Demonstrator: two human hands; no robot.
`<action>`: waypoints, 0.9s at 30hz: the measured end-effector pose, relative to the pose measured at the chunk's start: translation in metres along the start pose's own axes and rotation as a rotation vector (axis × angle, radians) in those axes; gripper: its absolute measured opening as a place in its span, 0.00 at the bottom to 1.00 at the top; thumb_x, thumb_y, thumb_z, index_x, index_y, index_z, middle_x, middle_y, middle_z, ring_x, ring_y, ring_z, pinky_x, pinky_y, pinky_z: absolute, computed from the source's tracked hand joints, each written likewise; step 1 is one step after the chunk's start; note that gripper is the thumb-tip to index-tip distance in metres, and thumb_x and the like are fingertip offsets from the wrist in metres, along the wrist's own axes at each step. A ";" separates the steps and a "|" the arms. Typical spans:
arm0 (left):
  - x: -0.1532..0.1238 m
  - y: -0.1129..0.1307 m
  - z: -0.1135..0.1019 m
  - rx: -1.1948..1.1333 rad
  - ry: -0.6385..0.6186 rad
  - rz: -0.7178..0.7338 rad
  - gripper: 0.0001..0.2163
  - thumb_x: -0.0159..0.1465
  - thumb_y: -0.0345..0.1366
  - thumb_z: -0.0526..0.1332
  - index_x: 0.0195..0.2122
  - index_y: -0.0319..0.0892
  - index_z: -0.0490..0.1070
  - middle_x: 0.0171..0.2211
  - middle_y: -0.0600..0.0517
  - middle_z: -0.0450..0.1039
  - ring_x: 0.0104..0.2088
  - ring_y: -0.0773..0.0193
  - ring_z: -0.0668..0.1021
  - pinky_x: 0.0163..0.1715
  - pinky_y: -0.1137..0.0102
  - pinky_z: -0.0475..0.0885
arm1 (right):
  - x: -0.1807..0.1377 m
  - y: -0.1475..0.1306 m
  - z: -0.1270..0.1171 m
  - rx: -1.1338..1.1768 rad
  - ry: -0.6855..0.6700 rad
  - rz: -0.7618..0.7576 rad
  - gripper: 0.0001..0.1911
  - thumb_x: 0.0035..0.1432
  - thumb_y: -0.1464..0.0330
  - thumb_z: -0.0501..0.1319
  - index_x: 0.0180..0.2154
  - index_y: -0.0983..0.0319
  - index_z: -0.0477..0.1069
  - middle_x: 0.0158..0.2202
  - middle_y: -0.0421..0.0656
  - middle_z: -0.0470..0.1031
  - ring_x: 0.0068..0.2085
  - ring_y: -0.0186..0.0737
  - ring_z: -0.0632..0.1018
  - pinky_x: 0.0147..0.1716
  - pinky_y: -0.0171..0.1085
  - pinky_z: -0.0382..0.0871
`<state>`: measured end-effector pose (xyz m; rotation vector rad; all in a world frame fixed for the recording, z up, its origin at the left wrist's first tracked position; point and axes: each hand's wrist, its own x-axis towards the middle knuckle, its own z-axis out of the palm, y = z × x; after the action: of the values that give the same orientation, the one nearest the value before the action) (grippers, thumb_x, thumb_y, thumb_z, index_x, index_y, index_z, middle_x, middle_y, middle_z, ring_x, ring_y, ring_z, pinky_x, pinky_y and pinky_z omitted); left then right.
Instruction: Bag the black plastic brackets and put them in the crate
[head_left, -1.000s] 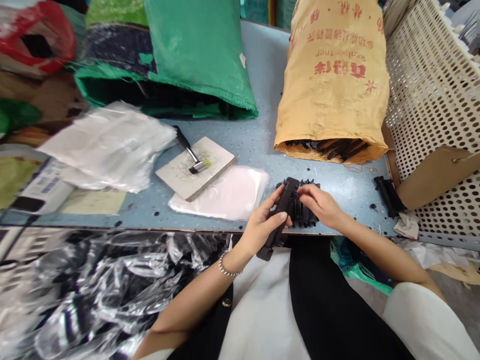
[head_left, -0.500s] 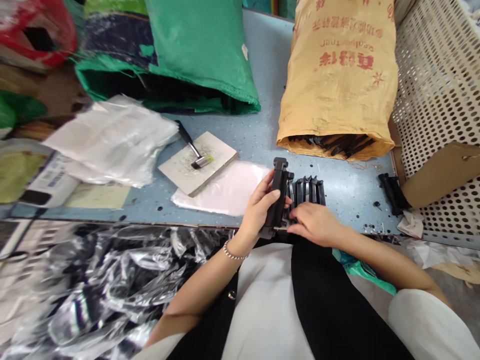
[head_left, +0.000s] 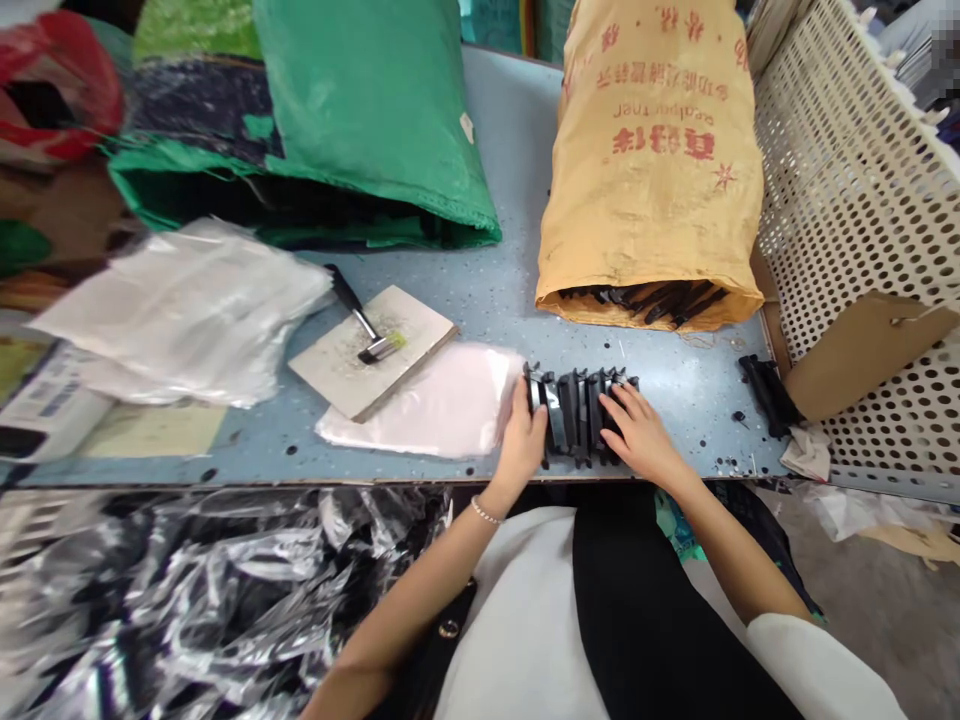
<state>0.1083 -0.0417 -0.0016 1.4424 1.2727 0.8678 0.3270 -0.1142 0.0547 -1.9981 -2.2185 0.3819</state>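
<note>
Several long black plastic parts [head_left: 575, 412] stand side by side in a row at the table's front edge. At the row's left end my left hand [head_left: 523, 437] is closed around the outermost part, its thumb on the near side and its fingers partly hidden behind. My right hand [head_left: 639, 432] rests on the right end of the row, fingers stretched out and somewhat apart over the parts. Left of the row, a stack of clear plastic bags [head_left: 480, 400] lies flat, partly under a board [head_left: 416, 315] with a brush [head_left: 367, 330] on it.
A yellow sack [head_left: 652, 200] holding more black parts opens toward me. A green sack [head_left: 375, 120] lies at the back left, above white plastic bags [head_left: 187, 310]. On the right stand a perforated crate [head_left: 847, 190] and a separate black part [head_left: 769, 393]. Wrapped items [head_left: 225, 600] fill the space below the table.
My left hand has lowered the black part from above the row to its left end. My right hand has moved onto the row's right end, its fingers more spread. The view has shifted.
</note>
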 end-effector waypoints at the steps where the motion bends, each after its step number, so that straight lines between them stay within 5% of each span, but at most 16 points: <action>1: -0.002 -0.003 0.011 0.051 -0.014 0.037 0.29 0.71 0.38 0.53 0.72 0.38 0.52 0.74 0.36 0.51 0.75 0.47 0.55 0.74 0.47 0.48 | -0.003 0.007 -0.002 -0.011 -0.022 0.005 0.26 0.69 0.65 0.58 0.66 0.62 0.66 0.68 0.57 0.65 0.70 0.60 0.62 0.64 0.59 0.63; 6: -0.005 -0.007 0.037 0.305 -0.046 0.175 0.26 0.71 0.31 0.48 0.71 0.36 0.56 0.73 0.32 0.50 0.74 0.43 0.54 0.70 0.38 0.50 | 0.035 0.031 -0.037 -0.082 0.041 0.114 0.16 0.71 0.64 0.55 0.53 0.59 0.76 0.51 0.53 0.79 0.58 0.60 0.73 0.58 0.59 0.66; 10: -0.003 -0.007 0.022 0.312 -0.041 0.217 0.25 0.71 0.32 0.52 0.69 0.38 0.60 0.70 0.32 0.57 0.71 0.44 0.60 0.69 0.40 0.54 | 0.120 0.067 -0.059 -0.043 0.171 0.508 0.23 0.71 0.62 0.55 0.61 0.67 0.67 0.53 0.63 0.76 0.49 0.61 0.79 0.48 0.53 0.70; 13: -0.005 -0.001 0.008 0.195 -0.004 0.223 0.24 0.69 0.34 0.57 0.66 0.42 0.64 0.67 0.37 0.62 0.69 0.47 0.64 0.67 0.44 0.60 | 0.148 0.090 -0.060 0.062 0.170 0.583 0.21 0.69 0.67 0.58 0.60 0.67 0.65 0.51 0.61 0.78 0.49 0.60 0.80 0.49 0.51 0.70; 18: 0.002 0.036 0.008 -0.409 -0.086 0.006 0.24 0.68 0.48 0.63 0.62 0.45 0.69 0.61 0.41 0.70 0.55 0.54 0.78 0.59 0.54 0.73 | 0.073 0.054 -0.037 0.553 0.309 0.309 0.21 0.70 0.59 0.55 0.60 0.60 0.63 0.38 0.45 0.79 0.35 0.44 0.80 0.37 0.42 0.75; 21: 0.012 0.066 0.016 -0.814 -0.298 -0.270 0.33 0.67 0.58 0.60 0.67 0.45 0.62 0.55 0.42 0.76 0.49 0.52 0.81 0.53 0.55 0.78 | 0.017 0.008 -0.028 0.664 0.169 -0.026 0.20 0.69 0.54 0.57 0.57 0.55 0.68 0.37 0.43 0.78 0.34 0.41 0.79 0.36 0.41 0.74; 23: 0.012 0.081 0.017 -0.849 -0.358 -0.368 0.37 0.66 0.58 0.62 0.71 0.47 0.56 0.50 0.44 0.78 0.43 0.53 0.82 0.46 0.56 0.80 | 0.004 -0.010 -0.030 0.659 0.158 -0.150 0.17 0.72 0.55 0.54 0.56 0.55 0.68 0.33 0.40 0.76 0.31 0.39 0.77 0.35 0.40 0.73; 27: -0.009 0.094 0.013 -0.636 -0.384 -0.262 0.43 0.65 0.54 0.66 0.75 0.50 0.45 0.53 0.45 0.76 0.41 0.54 0.82 0.44 0.58 0.81 | 0.032 -0.010 -0.042 0.361 0.487 -0.151 0.17 0.74 0.55 0.50 0.45 0.59 0.70 0.34 0.44 0.74 0.35 0.44 0.74 0.38 0.43 0.68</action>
<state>0.1438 -0.0499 0.0859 0.8559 0.7711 0.6880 0.3249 -0.0796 0.0951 -1.5273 -1.8275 0.2250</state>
